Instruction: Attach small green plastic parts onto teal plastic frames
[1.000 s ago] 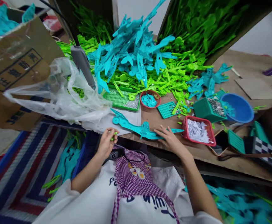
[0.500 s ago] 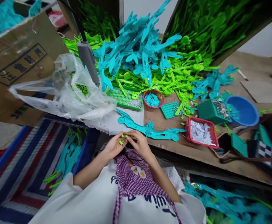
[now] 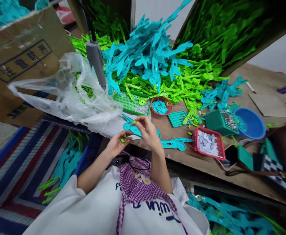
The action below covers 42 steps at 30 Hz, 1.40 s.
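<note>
Lying along the near edge of the workbench (image 3: 172, 132) in the head view, a long teal part (image 3: 173, 143) is partly hidden by the right hand (image 3: 147, 132). A small lime piece (image 3: 133, 122) is pinched between that hand's thumb and fingertips, above the teal part's left end; whether the two touch cannot be told. Other lime pieces (image 3: 123, 138) are held in the loosely curled left hand (image 3: 115, 143), beside the bench edge. White pieces (image 3: 208, 143) are contained in a red basket (image 3: 211, 155) near the teal part's right end.
</note>
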Each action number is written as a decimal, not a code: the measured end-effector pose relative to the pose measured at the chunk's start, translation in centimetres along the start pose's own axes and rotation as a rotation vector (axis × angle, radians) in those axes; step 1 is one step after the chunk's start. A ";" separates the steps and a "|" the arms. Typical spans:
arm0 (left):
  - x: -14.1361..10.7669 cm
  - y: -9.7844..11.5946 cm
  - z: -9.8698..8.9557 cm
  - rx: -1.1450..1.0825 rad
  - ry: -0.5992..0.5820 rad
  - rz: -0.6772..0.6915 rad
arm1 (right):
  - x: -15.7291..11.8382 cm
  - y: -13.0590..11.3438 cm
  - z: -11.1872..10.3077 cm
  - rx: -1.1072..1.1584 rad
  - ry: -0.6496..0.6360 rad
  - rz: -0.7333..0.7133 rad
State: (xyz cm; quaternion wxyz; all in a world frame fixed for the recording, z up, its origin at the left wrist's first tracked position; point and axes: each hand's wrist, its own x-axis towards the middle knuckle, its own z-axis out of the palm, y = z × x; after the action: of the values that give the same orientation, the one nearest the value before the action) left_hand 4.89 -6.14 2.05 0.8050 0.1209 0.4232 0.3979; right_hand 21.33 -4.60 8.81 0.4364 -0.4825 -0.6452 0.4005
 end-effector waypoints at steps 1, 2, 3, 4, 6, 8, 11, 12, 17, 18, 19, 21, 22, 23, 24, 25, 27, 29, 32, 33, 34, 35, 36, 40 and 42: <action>0.6 -0.2 -0.4 0.132 0.040 0.111 | 0.9 0.0 -0.2 0.027 0.062 -0.030; 1.2 -0.3 -0.8 0.289 0.084 0.240 | 1.6 0.3 -0.3 0.028 0.115 -0.056; 1.8 -0.3 -1.2 0.467 0.133 0.374 | 2.1 0.8 -0.4 0.013 0.152 -0.065; 2.5 -0.3 -1.6 0.654 0.183 0.501 | 2.2 1.5 -0.4 0.000 0.174 -0.048; 3.7 0.0 -2.2 1.002 0.273 0.685 | 1.4 3.3 -0.1 0.029 0.204 0.051; 4.7 0.3 -2.6 1.245 0.314 0.752 | 0.1 4.9 0.6 0.107 0.239 0.159; 5.3 0.4 -2.9 1.405 0.267 0.738 | -1.0 6.6 1.7 0.114 0.279 0.155; 5.3 0.3 -3.1 1.415 0.251 0.735 | -0.8 7.1 2.1 0.083 0.284 0.137; 4.2 -0.6 -4.1 1.265 0.235 0.758 | 0.9 9.6 3.5 0.018 0.184 0.212; 4.0 -0.7 -4.3 1.227 0.235 0.763 | 1.0 10.0 3.6 0.013 0.150 0.213; 4.0 -0.8 -4.5 1.202 0.236 0.767 | 0.9 10.3 3.8 0.001 0.124 0.205; 4.1 -0.9 -4.7 1.207 0.235 0.767 | 0.6 10.7 4.0 -0.040 0.087 0.180; 4.2 -0.9 -4.8 1.229 0.234 0.765 | 0.5 10.7 4.0 -0.066 0.070 0.169; 4.3 -0.8 -4.9 1.252 0.234 0.763 | 0.4 10.7 4.1 -0.092 0.052 0.160; 4.5 -0.8 -4.9 1.268 0.234 0.761 | 0.3 10.7 4.1 -0.115 0.033 0.150; 4.6 -0.7 -5.0 1.275 0.235 0.760 | 0.3 10.8 4.2 -0.136 0.016 0.137; 4.7 -0.7 -5.0 1.273 0.235 0.758 | 0.4 10.8 4.3 -0.175 0.002 0.101; 4.7 -0.6 -4.9 1.266 0.229 0.754 | 0.5 11.0 4.4 -0.229 -0.017 0.047; 4.6 -0.5 -4.8 1.259 0.232 0.750 | 0.7 11.1 4.6 -0.344 -0.075 -0.023; 4.6 -0.5 -4.7 1.260 0.240 0.747 | 0.8 11.0 4.6 -0.387 -0.095 -0.026; 4.6 -0.4 -4.6 1.264 0.247 0.742 | 0.9 11.0 4.7 -0.432 -0.112 -0.016; 4.5 -0.4 -4.6 1.272 0.253 0.738 | 0.9 10.8 4.8 -0.477 -0.127 -0.001; 4.5 -0.4 -4.5 1.282 0.258 0.734 | 1.0 10.7 4.9 -0.518 -0.140 0.014; 4.6 -0.4 -4.4 1.306 0.268 0.721 | 1.2 10.7 5.3 -0.603 -0.172 0.015; 4.6 -0.3 -4.4 1.294 0.274 0.707 | 1.2 11.0 5.3 -0.579 -0.165 -0.003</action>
State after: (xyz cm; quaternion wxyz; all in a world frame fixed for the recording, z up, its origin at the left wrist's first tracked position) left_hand 3.14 -3.51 -3.48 0.3372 0.6483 0.6051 0.3160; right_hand 19.09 -1.64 -2.86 0.2276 -0.5519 -0.7665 0.2370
